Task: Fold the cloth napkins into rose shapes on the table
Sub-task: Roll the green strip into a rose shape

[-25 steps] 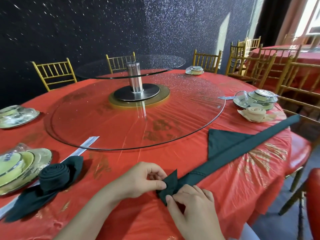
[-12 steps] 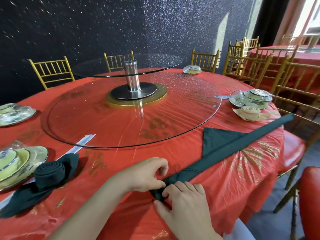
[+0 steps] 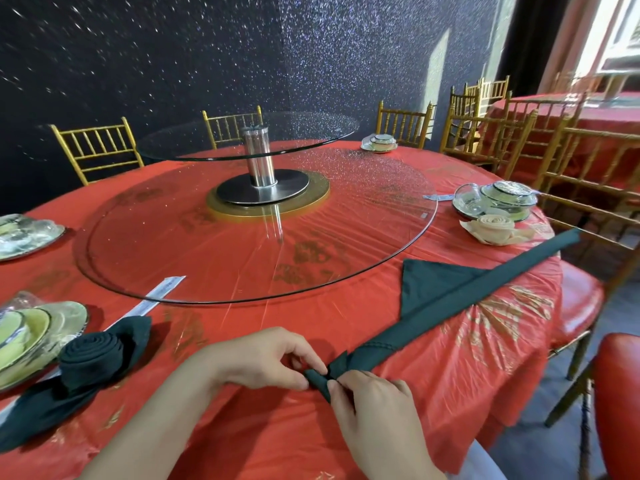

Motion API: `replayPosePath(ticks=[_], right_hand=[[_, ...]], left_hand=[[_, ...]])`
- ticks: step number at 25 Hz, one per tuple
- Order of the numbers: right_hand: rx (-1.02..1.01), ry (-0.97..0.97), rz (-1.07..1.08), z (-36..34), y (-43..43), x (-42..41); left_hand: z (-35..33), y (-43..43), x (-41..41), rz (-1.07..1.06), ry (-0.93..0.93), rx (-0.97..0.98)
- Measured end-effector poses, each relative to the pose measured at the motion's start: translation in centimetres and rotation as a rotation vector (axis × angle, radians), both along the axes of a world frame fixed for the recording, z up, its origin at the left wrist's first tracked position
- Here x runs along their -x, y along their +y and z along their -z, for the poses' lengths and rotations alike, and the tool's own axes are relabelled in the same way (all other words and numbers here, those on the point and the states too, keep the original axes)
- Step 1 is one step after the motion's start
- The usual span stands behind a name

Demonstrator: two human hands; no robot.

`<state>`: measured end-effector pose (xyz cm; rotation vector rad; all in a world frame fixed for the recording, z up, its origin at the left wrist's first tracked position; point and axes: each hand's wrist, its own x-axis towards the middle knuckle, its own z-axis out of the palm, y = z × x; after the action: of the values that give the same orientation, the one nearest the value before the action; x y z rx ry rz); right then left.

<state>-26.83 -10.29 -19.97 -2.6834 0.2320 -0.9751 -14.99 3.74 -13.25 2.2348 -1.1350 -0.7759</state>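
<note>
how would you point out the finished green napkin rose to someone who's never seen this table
On the round red table, look at the near left edge, beside the stacked plates. The green rose is a tight dark coil standing on its spread leaves. The other green napkin lies as a long flat strip, and the beige rose sits far right.

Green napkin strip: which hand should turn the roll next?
Probably left: the left hand pinches the rolled end of the green napkin strip, while the right hand steadies the flat part beside it.
</note>
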Motion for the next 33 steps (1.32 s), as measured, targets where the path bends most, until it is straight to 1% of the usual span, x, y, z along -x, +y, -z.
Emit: replayPosePath(ticks=[5, 10, 12, 15, 18, 21, 22, 24, 26, 28, 29, 31, 33], right_hand=[[0.005, 0.009, 0.015, -0.1, -0.6, 0.2], [0.021, 0.012, 0.036, -0.3, -1.5, 0.3], [0.014, -0.014, 0.021, -0.5, -1.9, 0.4], [0.023, -0.035, -0.035, -0.5, -2.0, 0.6], [0.044, 0.009, -0.047, -0.4, -1.7, 0.6], [-0.008, 0.033, -0.067, -0.5, -2.1, 0.5], [-0.038, 0.045, -0.061, -0.6, -2.3, 0.4], [-0.094, 0.092, -0.043, -0.8, -2.7, 0.3], [-0.147, 0.172, -0.026, -1.3, -3.0, 0.3], [-0.191, 0.235, -0.036, -1.4, -3.6, 0.2], [-0.185, 0.230, -0.036, -1.5, -3.8, 0.2], [-0.127, 0.165, 0.001, -1.4, -4.2, 0.4], [-0.098, 0.078, 0.026, -1.5, -4.5, 0.5]], left_hand=[[0.1, -0.9, 0.5, 0.015, -0.079, 0.093], [0.1, -1.5, 0.8, -0.082, -0.001, 0.138], [-0.3, -2.1, 0.8, -0.084, -0.014, 0.111], [-0.4, -3.0, 0.7, -0.077, -0.102, 0.016], [-0.5, -3.8, 0.9, -0.094, -0.198, -0.059], [-0.3, -4.1, 1.5, -0.132, -0.382, -0.028], [-0.2, -4.0, 1.6, -0.155, -0.375, 0.017], [0.0, -3.3, 1.5, -0.194, -0.225, 0.128], [0.1, -2.7, 1.4, -0.160, -0.110, 0.179], [0.4, -2.8, 1.2, -0.114, -0.117, 0.195], [0.5, -3.2, 1.2, -0.112, -0.126, 0.193], [0.5, -4.1, 1.0, -0.123, -0.131, 0.174], [0.4, -5.1, 0.8, -0.131, -0.180, 0.115]])
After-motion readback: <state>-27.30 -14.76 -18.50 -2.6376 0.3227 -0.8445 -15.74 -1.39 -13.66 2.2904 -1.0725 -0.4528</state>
